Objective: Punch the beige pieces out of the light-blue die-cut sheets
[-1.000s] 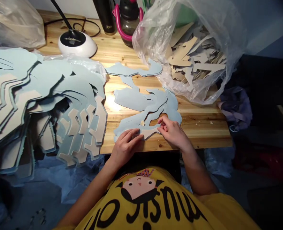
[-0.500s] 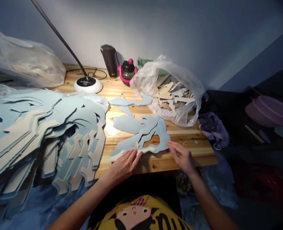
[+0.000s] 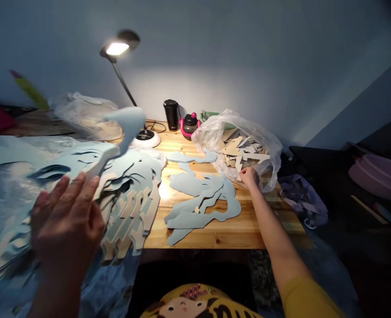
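Observation:
My left hand (image 3: pixel 68 216) is raised at the left with its fingers closed on a light blue cut-out piece (image 3: pixel 129 128). The piece has a curved blue end and a whitish strip along its lower part, and it is held above a large pile of similar pieces (image 3: pixel 145 165). My right hand (image 3: pixel 248 176) is closed at the front of a clear plastic bag (image 3: pixel 212 132) full of cut scraps (image 3: pixel 245 148). Whatever its fingers hold, if anything, is hidden. Between the hands, several blue cut-out pieces (image 3: pixel 208 218) lie overlapping on the wooden table (image 3: pixel 215 238).
A lit desk lamp (image 3: pixel 145 139) stands at the back, with a black tumbler (image 3: pixel 171 115) and a pink-handled bottle (image 3: pixel 189 126) beside it. Another plastic bag (image 3: pixel 89 117) sits at the back left. Purple cloth (image 3: pixel 301 201) hangs by the table's right edge.
My left hand has moved from the table's front to the left, lifting a blue piece with a white strip. My right hand has moved up to the scrap bag and closed. The view has shifted.

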Motion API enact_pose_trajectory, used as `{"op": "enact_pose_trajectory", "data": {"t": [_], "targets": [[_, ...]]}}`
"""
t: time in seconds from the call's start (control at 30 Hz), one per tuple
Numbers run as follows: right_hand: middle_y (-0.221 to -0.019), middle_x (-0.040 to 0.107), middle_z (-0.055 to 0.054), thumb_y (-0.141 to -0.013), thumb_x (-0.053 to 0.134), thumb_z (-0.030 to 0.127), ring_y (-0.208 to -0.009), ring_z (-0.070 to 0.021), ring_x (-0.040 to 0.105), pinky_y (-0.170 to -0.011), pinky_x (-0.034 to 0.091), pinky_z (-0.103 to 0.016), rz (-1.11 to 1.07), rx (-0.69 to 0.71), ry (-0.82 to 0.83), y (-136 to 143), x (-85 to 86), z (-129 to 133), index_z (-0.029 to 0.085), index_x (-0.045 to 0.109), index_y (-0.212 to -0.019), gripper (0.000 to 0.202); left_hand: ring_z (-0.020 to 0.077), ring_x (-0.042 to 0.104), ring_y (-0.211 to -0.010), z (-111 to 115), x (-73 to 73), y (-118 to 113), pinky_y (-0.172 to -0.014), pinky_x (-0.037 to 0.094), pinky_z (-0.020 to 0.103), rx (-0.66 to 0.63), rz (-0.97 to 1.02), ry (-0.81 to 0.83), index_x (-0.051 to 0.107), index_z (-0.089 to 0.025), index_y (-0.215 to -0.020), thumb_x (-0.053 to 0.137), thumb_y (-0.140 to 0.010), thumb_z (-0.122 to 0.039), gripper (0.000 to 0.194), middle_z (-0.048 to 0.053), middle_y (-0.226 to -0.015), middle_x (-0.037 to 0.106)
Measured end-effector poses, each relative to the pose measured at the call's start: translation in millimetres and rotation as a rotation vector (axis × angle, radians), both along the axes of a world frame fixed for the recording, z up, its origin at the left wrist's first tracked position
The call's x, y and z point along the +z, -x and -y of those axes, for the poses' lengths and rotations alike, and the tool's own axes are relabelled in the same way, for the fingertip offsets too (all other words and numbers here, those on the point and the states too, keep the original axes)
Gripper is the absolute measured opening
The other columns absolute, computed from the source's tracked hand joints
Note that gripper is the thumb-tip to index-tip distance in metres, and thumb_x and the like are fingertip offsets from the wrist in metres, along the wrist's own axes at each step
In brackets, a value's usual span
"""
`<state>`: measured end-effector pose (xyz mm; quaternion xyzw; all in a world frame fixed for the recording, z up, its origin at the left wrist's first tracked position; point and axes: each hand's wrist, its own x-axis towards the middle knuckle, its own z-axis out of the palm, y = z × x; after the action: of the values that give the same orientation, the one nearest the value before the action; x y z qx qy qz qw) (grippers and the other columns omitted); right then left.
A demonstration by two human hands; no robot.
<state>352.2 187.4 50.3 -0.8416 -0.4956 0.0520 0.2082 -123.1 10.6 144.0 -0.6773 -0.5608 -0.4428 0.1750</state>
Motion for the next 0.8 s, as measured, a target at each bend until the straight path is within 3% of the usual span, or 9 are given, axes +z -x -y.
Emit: {"op": "enact_pose_trajectory", "data": {"t": [0.07, 0.13, 0.2, 0.27, 0.33, 0.43, 0.5, 0.6, 0.8], "targets": [[-0.078, 0.070, -0.009, -0.074, 0.063, 0.020, -0.072, -0.0202, 0.063, -0.066, 0.046, -0.026, -0.103, 0.010, -0.077, 7.4, -5.3, 9.2, 0.017, 0.067, -0.069, 0.007, 0.0324, 0.046, -0.135, -3.4, -8.4, 1.4, -0.115, 0.035, 0.056, 0.110, -0.033, -0.034, 0.061, -0.019, -0.131, 0.063, -0.086, -0.019, 0.045, 0.012, -0.142, 0.052], [-0.070, 0.067, -0.007, -0.073, 0.065, 0.025, -0.064, -0.0186, 0.060, -0.060, 0.046, -0.026, -0.304, 0.058, -0.244, 27.1, -8.9, 29.7, 0.016, 0.064, -0.070, 0.009, 0.0277, 0.059, -0.120, -4.7, -20.4, -19.1, -0.104, 0.049, 0.047, 0.063, 0.080, -0.012, 0.067, -0.018, -0.120, 0.063, -0.088, -0.024, 0.033, 0.012, -0.127, 0.063], [-0.062, 0.062, -0.004, -0.075, 0.068, 0.035, -0.053, -0.0165, 0.055, -0.051, 0.045, -0.026, -0.622, 0.154, -0.376, 60.9, -10.5, 64.0, 0.016, 0.062, -0.077, 0.021, 0.0209, 0.067, -0.097, -6.3, -35.6, -54.7, -0.083, 0.058, 0.035, -0.132, 0.328, 0.170, 0.068, -0.017, -0.114, 0.059, -0.091, -0.030, 0.028, 0.011, -0.116, 0.067], [-0.062, 0.060, -0.002, -0.076, 0.071, 0.045, -0.049, -0.0145, 0.052, -0.046, 0.045, -0.026, -0.876, 0.322, -0.394, 103.2, -10.9, 108.3, 0.016, 0.061, -0.082, 0.031, 0.0143, 0.065, -0.071, -10.0, -51.9, -94.2, -0.057, 0.054, 0.025, -0.351, 0.589, 0.453, 0.066, -0.015, -0.115, 0.058, -0.092, -0.038, 0.034, 0.011, -0.106, 0.070], [-0.064, 0.061, -0.002, -0.079, 0.072, 0.047, -0.049, -0.0131, 0.052, -0.044, 0.044, -0.024, -0.998, 0.483, -0.304, 142.7, -10.5, 152.1, 0.017, 0.061, -0.083, 0.032, 0.0121, 0.062, -0.063, -14.8, -65.5, -126.4, -0.050, 0.049, 0.021, -0.528, 0.833, 0.678, 0.065, -0.013, -0.115, 0.062, -0.089, -0.045, 0.042, 0.011, -0.097, 0.071], [-0.064, 0.060, -0.001, -0.083, 0.070, 0.046, -0.050, -0.0123, 0.053, -0.044, 0.046, -0.023, -1.036, 0.624, -0.166, 172.6, -6.7, 193.9, 0.017, 0.062, -0.081, 0.030, 0.0079, 0.051, -0.052, -17.6, -74.8, -147.8, -0.043, 0.037, 0.016, -0.659, 1.054, 0.785, 0.066, -0.010, -0.099, 0.061, -0.088, -0.048, 0.039, 0.006, -0.075, 0.066], [-0.073, 0.064, -0.003, -0.083, 0.071, 0.045, -0.055, -0.0132, 0.057, -0.048, 0.049, -0.024, -0.979, 0.625, -0.185, 168.0, 0.5, 200.9, 0.017, 0.066, -0.090, 0.029, 0.0071, 0.048, -0.051, -13.3, -73.2, -144.6, -0.045, 0.035, 0.016, -0.675, 0.969, 0.788, 0.066, -0.011, -0.089, 0.058, -0.091, -0.044, 0.034, 0.003, -0.068, 0.061], [-0.084, 0.068, -0.006, -0.083, 0.071, 0.041, -0.063, -0.0152, 0.062, -0.052, 0.052, -0.025, -0.850, 0.636, -0.240, 140.5, 17.9, 193.9, 0.017, 0.068, -0.108, 0.034, 0.0105, 0.057, -0.063, 0.6, -66.2, -126.9, -0.056, 0.043, 0.018, -0.716, 0.562, 0.774, 0.069, -0.015, -0.093, 0.054, -0.093, -0.027, 0.020, 0.003, -0.073, 0.064], [-0.081, 0.072, -0.005, -0.090, 0.061, 0.030, -0.071, -0.0185, 0.068, -0.062, 0.055, -0.026, -0.692, 0.913, -0.025, 110.8, 44.1, 190.5, 0.019, 0.074, -0.096, 0.018, 0.0115, 0.060, -0.068, 26.4, -62.4, -102.2, -0.062, 0.048, 0.019, -0.516, -0.026, 0.688, 0.066, -0.023, -0.118, 0.050, -0.087, -0.006, 0.039, 0.002, -0.083, 0.066]]}}
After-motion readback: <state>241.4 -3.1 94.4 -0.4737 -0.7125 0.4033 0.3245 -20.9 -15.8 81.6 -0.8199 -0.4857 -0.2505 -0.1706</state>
